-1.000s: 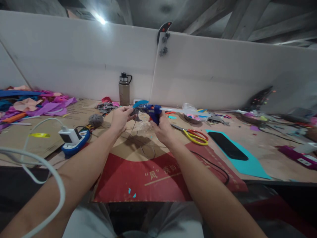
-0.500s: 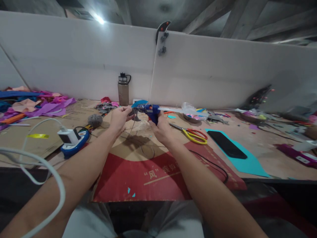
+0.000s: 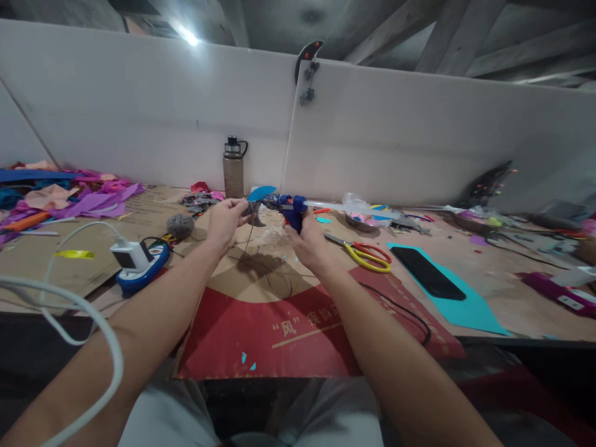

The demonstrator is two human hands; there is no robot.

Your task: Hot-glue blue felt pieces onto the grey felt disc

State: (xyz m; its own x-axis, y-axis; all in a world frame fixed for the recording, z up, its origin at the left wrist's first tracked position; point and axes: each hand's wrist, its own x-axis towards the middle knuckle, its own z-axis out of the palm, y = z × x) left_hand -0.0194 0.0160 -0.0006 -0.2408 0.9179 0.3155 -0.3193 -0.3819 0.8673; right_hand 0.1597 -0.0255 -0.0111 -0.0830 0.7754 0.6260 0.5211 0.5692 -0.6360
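My right hand [image 3: 308, 243] grips a blue hot glue gun [image 3: 291, 208] above the table, a clear glue stick [image 3: 344, 207] sticking out of its back to the right. Its nozzle points left at a small craft piece with a curved blue leaf-like part [image 3: 261, 193], pinched in my left hand [image 3: 225, 222]. A thin dark thread [image 3: 251, 239] hangs from that piece down to the cardboard. The two hands are close together, a little above the brown and red cardboard sheet [image 3: 279, 323].
Yellow-handled scissors [image 3: 365, 253] and a black phone [image 3: 427, 272] on turquoise paper lie right. A grey yarn ball [image 3: 180, 226], a blue power strip with white charger [image 3: 139, 262] and a brown bottle [image 3: 233, 167] are left. Purple scraps [image 3: 69, 198] pile far left. A white cable [image 3: 88, 323] loops near.
The glue gun has shifted slightly to the right, away from the blue piece. Both hands otherwise stay in place.
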